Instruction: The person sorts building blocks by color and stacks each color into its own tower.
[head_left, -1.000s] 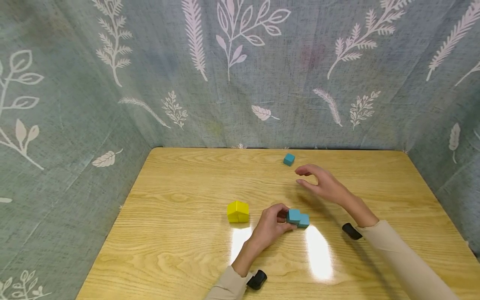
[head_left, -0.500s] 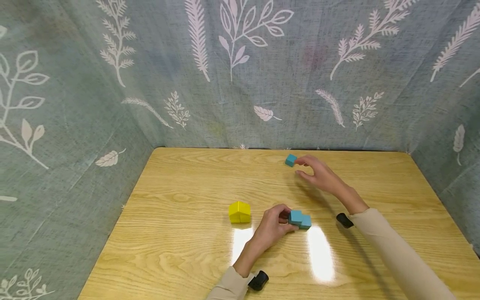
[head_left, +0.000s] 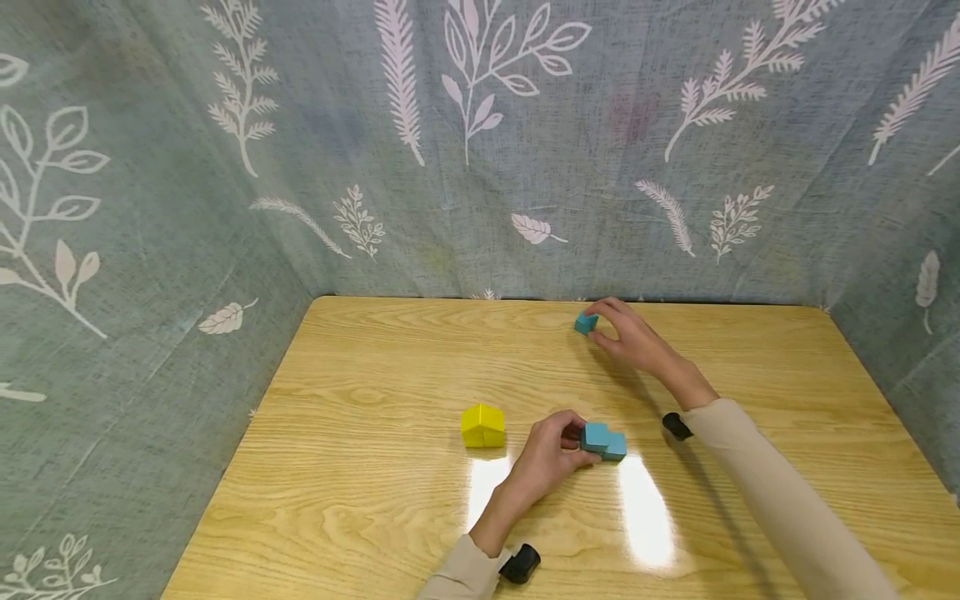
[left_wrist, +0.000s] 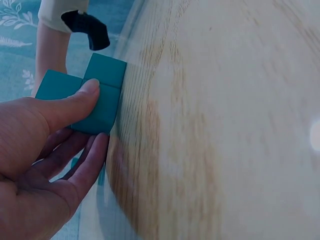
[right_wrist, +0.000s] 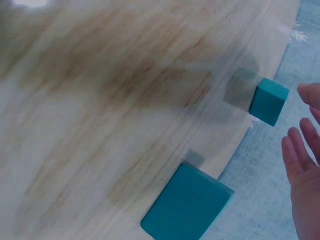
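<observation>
My left hand (head_left: 546, 458) holds a small stack of teal cubes (head_left: 597, 437) on the table, thumb on one side and fingers on the other. In the left wrist view, the thumb presses near a seam between the teal cubes (left_wrist: 102, 107). Near the table's far edge, my right hand (head_left: 633, 337) has thumb and forefinger curved around a lone teal cube (head_left: 582, 327). The right wrist view has that cube (right_wrist: 269, 102) just apart from the right hand's fingers (right_wrist: 295, 155). A larger-looking teal block (right_wrist: 187, 202) also appears there; which one it is, I cannot tell.
A yellow house-shaped block (head_left: 482, 427), with a seam down its front, stands left of my left hand. The wooden table (head_left: 360, 483) ends at a patterned curtain (head_left: 435, 225) behind and at both sides.
My right hand has moved away from me and slightly left, up to the lone teal cube. My left hand keeps its hold on the stacked cubes. The view has shifted slightly.
</observation>
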